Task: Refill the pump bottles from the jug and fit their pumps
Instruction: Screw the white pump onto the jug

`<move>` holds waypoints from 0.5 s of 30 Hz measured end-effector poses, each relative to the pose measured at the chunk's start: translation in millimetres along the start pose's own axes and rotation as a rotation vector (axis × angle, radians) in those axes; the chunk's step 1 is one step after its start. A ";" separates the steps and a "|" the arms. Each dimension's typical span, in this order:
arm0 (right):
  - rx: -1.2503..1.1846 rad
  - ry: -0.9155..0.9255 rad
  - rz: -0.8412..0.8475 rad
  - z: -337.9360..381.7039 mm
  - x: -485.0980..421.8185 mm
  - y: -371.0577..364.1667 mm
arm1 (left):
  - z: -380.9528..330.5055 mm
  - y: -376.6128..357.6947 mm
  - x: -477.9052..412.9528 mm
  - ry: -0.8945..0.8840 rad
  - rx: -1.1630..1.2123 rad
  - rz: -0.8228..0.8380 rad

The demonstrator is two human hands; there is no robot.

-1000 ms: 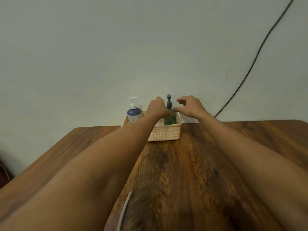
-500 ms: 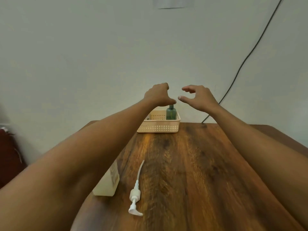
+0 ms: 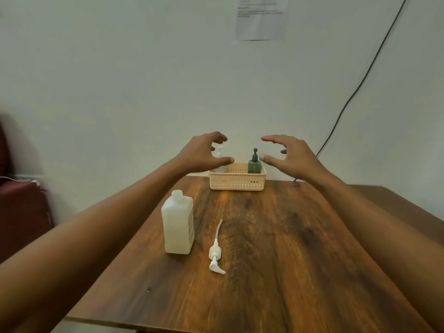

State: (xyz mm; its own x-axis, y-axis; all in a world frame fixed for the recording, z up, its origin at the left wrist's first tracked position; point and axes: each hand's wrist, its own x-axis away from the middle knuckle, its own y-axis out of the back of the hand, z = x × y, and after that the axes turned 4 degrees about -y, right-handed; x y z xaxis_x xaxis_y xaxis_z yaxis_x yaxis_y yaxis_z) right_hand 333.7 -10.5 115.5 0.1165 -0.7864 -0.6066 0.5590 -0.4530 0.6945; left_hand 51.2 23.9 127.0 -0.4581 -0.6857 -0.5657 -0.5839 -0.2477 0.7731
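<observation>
- Nearest to me on the tabletop (image 3: pixel 276 248), a loose white pump (image 3: pixel 215 257) is lying on its side, its dip tube pointing away from me towards the far edge, fitted to nothing.
- Just to its left, the jug (image 3: pixel 178 223) is standing upright, pale and square-shouldered, with no cap on its neck that I can make out.
- Farther off, both my arms are reaching out over the wood. My left hand (image 3: pixel 201 153) and my right hand (image 3: pixel 292 157) are hovering above the basket (image 3: pixel 237 182), fingers spread and curled, gripping nothing.
- In the basket the green bottle (image 3: pixel 254 164) is standing at the right end with its dark pump on; at the left end a white-pumped bottle (image 3: pixel 219 156) is peeking out behind my left thumb (its body is mostly hidden).
- I am judging that both bottles in the basket look finished, though I cannot tell their fill level from here.
- The loose pump suggests more work remains, yet I am seeing no open bottle for it. Next, I think, I am needing to find that bottle and bring the jug to it.
</observation>
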 end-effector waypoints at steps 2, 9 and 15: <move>-0.010 0.008 0.001 1.4 1.5 -1.9 | 7.7 2.0 5.0 0.003 0.029 -0.009; 0.031 0.110 0.174 4.9 23.8 -38.3 | 31.2 -4.1 40.2 0.069 0.121 -0.039; 0.146 0.371 0.488 22.2 69.3 -92.7 | 48.2 -14.2 100.7 0.264 0.208 -0.043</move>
State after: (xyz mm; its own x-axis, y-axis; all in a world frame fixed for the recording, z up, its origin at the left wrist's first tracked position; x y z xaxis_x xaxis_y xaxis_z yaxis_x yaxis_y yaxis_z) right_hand 271.8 -32.3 17.7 0.6214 -0.7310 -0.2820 0.2549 -0.1517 0.9550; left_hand -18.9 -8.6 45.3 -0.2568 -0.8378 -0.4817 -0.7358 -0.1537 0.6596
